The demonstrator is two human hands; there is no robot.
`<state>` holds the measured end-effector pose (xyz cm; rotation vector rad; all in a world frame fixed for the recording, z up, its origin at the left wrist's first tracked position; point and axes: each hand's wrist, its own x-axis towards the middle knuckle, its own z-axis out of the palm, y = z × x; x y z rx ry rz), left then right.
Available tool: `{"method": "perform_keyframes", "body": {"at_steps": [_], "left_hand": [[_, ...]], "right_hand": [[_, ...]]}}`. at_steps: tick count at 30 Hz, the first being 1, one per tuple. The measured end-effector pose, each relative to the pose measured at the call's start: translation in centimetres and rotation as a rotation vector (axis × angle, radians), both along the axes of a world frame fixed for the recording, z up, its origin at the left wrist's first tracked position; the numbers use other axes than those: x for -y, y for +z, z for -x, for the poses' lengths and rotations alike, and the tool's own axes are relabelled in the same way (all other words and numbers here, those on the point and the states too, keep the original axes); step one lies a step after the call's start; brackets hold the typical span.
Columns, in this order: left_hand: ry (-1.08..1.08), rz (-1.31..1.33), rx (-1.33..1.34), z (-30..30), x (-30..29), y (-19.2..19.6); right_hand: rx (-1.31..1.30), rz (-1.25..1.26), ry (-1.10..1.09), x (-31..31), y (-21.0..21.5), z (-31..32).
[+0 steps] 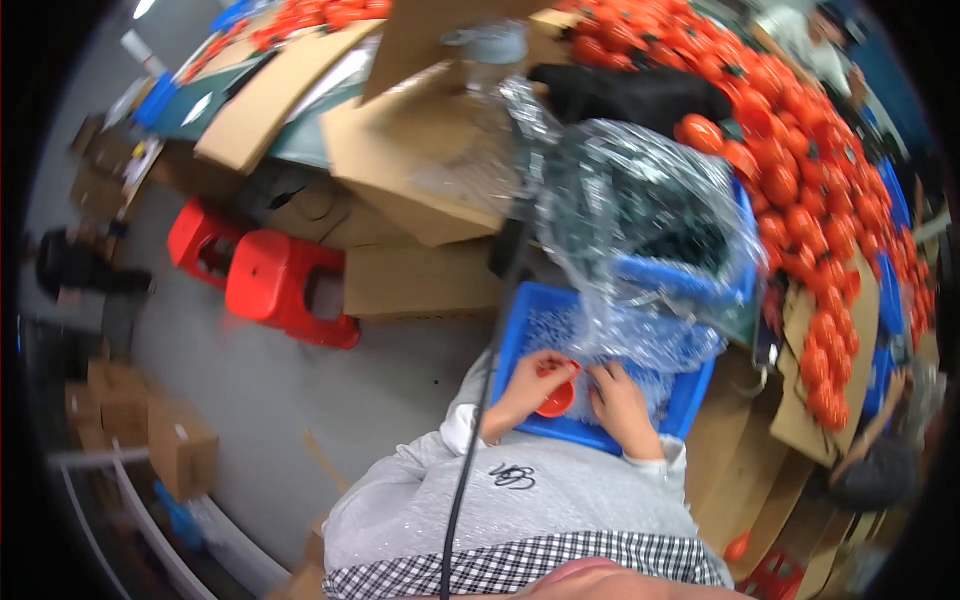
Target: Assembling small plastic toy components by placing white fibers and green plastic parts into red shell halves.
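My left hand (533, 388) is closed on the edge of a red, round, hollow shell (557, 401), whose open side faces up. It is held over the near left part of a blue tray (585, 432). The tray contains many small clear pieces (650, 388), too small to tell their kind. My right hand (622, 405) is over the same tray, just right of the shell, fingers bent and tips together. Anything between those fingertips is hidden. Clear plastic film (640, 335) hangs into the tray's far side.
Beyond the tray, a blue crate (740, 285) lined with clear plastic contains dark green pieces (685, 240). Red-orange tomato-shaped items (790, 190) are heaped at right. Cardboard boxes (420, 280) and red stools (275, 280) stand left. A dark cable (462, 480) hangs before me. People are nearby.
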<state>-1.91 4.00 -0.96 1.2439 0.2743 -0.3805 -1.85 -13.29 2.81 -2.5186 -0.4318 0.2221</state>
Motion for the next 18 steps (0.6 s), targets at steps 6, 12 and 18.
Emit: {"method": "perform_keyframes", "body": {"at_steps": [6, 12, 18], "left_hand": [[-0.023, 0.001, 0.049, 1.3, 0.2, -1.9], [0.043, 0.004, 0.069, 1.9, -0.1, -1.2], [-0.056, 0.106, 0.017, 1.8, 0.0, -1.2]], "right_hand": [[0.039, 0.064, 0.055, -0.3, 0.6, 1.3], [-0.003, 0.111, 0.125, 0.0, 0.2, 1.6], [-0.030, 0.095, 0.154, 0.4, 1.0, 2.2]]}}
